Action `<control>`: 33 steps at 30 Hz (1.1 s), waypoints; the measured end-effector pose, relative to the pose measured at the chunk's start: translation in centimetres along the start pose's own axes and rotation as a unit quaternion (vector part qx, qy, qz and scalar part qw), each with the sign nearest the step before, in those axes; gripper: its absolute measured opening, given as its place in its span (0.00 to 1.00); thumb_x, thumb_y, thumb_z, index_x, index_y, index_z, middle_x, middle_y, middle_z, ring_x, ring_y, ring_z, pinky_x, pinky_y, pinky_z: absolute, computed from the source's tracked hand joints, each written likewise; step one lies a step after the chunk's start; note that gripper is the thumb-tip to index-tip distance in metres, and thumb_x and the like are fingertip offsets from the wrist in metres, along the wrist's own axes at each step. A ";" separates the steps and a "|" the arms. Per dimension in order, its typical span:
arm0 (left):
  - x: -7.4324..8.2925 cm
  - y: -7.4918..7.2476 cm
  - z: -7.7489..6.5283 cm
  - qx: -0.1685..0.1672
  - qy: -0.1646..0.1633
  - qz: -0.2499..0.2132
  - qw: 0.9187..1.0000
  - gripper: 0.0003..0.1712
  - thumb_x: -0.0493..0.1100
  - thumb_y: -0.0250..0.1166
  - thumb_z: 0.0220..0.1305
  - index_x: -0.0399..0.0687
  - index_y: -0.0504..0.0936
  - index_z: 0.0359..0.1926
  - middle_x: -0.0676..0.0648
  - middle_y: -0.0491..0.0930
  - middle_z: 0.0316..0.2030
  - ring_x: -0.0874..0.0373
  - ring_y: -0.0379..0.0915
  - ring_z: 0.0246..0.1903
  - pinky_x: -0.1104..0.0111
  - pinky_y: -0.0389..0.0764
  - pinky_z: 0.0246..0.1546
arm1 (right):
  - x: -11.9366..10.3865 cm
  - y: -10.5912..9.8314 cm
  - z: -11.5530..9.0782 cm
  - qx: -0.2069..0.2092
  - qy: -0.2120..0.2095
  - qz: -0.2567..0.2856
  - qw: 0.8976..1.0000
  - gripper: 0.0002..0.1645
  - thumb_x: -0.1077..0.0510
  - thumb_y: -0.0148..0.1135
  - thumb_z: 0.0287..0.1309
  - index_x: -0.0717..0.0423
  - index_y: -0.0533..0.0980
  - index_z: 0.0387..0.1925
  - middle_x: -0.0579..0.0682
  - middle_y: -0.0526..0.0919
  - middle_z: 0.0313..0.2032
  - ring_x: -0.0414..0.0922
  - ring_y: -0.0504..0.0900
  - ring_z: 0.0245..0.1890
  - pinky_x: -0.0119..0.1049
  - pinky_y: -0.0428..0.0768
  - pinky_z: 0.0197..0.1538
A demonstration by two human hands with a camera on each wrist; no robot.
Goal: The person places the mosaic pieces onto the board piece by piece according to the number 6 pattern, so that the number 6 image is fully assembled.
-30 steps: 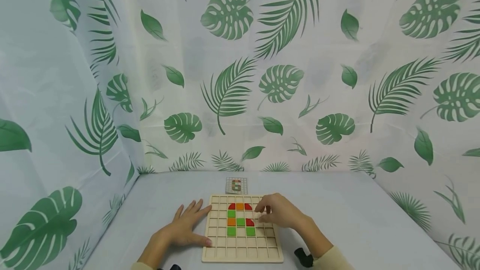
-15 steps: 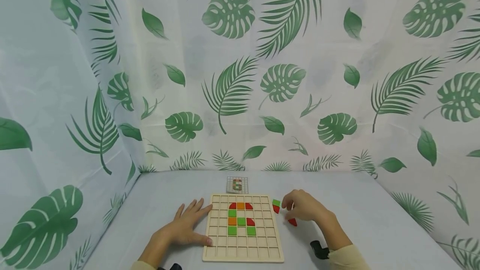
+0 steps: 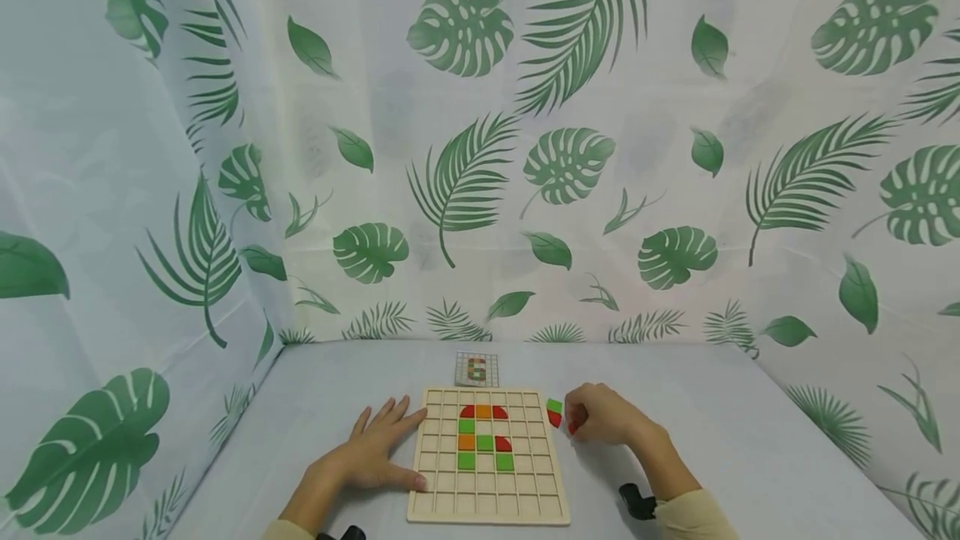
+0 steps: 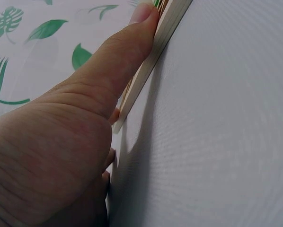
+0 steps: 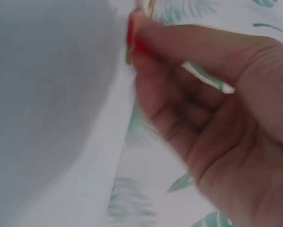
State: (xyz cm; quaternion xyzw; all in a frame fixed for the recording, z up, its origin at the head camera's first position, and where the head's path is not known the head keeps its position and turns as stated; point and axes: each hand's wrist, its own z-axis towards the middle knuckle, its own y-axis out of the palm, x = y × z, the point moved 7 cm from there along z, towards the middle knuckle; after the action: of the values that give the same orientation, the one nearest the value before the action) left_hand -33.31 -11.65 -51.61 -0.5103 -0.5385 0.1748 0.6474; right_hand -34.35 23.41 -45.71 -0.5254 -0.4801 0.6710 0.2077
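A wooden grid board [image 3: 487, 507] lies on the table, with green, orange and red tiles set in its middle squares. My left hand [image 3: 372, 450] is spread along its left side, thumb and fingertips on the edge; in the left wrist view the thumb [image 4: 118, 59] lies straight on the rim. Right of the board, my right hand [image 3: 603, 417] pinches a red tile [image 3: 573, 427] between thumb and fingertips. The right wrist view shows this red tile [image 5: 141, 46] blurred and partly covered by fingers. Just left of that hand lie a loose green tile [image 3: 554, 405] and a red rounded tile [image 3: 555, 419].
Behind the board lies a small pattern card [image 3: 476, 369] showing a coloured figure on a grid. A white cloth covers the table [image 3: 697, 415]. Leaf-printed curtains [image 3: 480, 148] stand at the back and sides.
My right hand has moved right, off the board to the loose tiles, and now pinches a red tile that lay on the table. My left hand has stayed at the board's edge.
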 end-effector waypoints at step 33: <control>0.5 -0.3 -0.4 0.006 0.022 -0.007 1.000 0.65 0.77 0.74 0.48 0.58 0.60 0.81 0.36 0.47 0.83 0.34 0.36 0.82 0.31 0.31 0.77 | -14.6 9.0 3.5 -0.125 -0.187 -0.045 0.973 0.10 0.62 0.78 0.55 0.44 0.91 0.38 0.28 0.86 0.32 0.26 0.77 0.29 0.21 0.80 0.35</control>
State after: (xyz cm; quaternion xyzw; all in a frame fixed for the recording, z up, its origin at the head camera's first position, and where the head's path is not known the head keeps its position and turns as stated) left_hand -32.84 -11.60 -51.06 -0.5063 -0.5270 0.1619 0.6631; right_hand -30.24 6.41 -46.19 -0.3904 -0.6135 0.6822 0.0764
